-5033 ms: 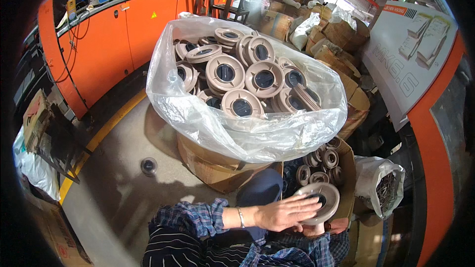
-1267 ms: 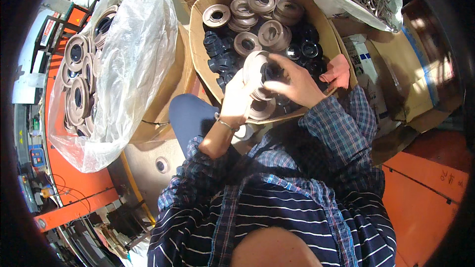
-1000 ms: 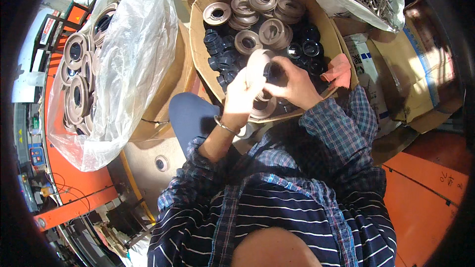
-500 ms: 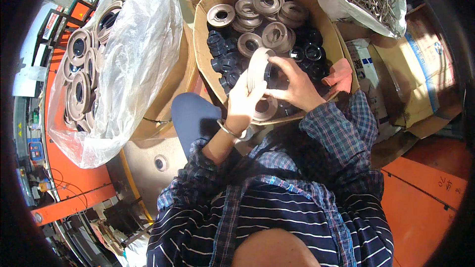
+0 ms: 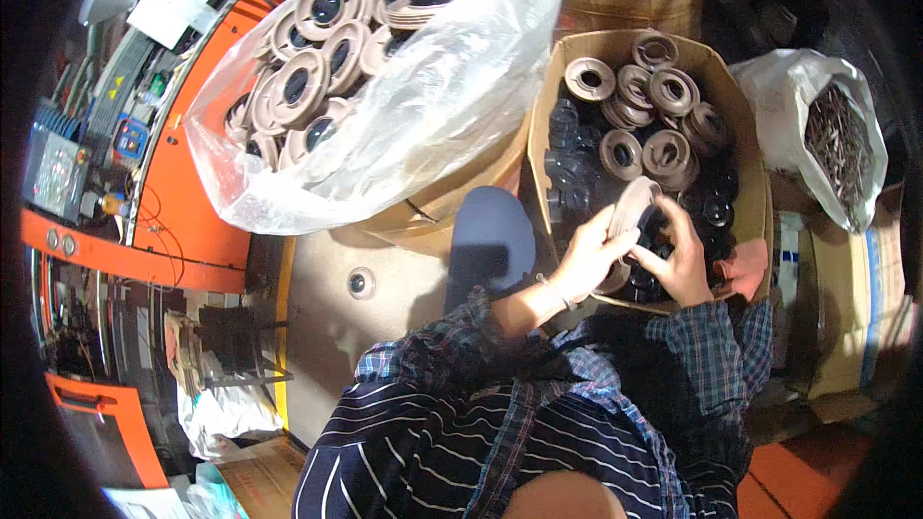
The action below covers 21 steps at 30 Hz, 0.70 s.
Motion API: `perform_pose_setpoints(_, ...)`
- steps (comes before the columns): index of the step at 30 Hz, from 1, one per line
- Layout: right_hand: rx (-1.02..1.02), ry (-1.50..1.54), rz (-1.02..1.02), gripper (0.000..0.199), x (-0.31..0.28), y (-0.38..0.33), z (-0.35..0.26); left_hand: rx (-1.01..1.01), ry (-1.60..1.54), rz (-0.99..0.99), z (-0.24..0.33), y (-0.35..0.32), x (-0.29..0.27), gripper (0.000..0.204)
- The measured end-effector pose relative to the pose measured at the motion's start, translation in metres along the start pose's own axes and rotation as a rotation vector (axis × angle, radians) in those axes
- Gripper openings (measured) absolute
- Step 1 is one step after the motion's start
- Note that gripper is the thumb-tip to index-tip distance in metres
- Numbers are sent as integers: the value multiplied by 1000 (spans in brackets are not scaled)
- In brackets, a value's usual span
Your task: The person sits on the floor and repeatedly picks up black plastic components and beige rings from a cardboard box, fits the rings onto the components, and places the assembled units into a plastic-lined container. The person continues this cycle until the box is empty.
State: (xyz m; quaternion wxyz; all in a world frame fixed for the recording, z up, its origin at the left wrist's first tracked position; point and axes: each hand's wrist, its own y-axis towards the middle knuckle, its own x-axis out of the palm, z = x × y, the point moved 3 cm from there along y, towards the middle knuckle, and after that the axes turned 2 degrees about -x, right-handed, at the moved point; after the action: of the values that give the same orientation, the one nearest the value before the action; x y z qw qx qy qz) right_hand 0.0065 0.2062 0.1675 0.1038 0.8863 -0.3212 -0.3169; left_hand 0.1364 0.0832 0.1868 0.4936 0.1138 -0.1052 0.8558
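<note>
Since half a second ago, our view has swung, so the cardboard box (image 5: 745, 115) now sits upper right. Our left hand (image 5: 591, 255) curls its fingers around a tan reel (image 5: 630, 216), held on edge over the box. Our right hand (image 5: 678, 264) pinches a black part (image 5: 654, 231) against it.

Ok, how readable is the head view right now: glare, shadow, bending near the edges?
Head view: sunlight glares off the clear bag of tan spools and lights both hands, left hand and right hand, on the tan spool; the black parts in the box sit in shadow, detail lost; the rim is dark and straight edges bow there.
</note>
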Motion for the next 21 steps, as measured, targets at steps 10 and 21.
perform_pose_setpoints(10, 852, 867, 24, 54, 16, -14, 48, 827, 951, -182, 52, -11, -32, 57)
perform_pose_setpoints(21, 745, -475, -524, 43, 37, -40, 117, 1084, 1350, 316, 222, 31, -83, 43)
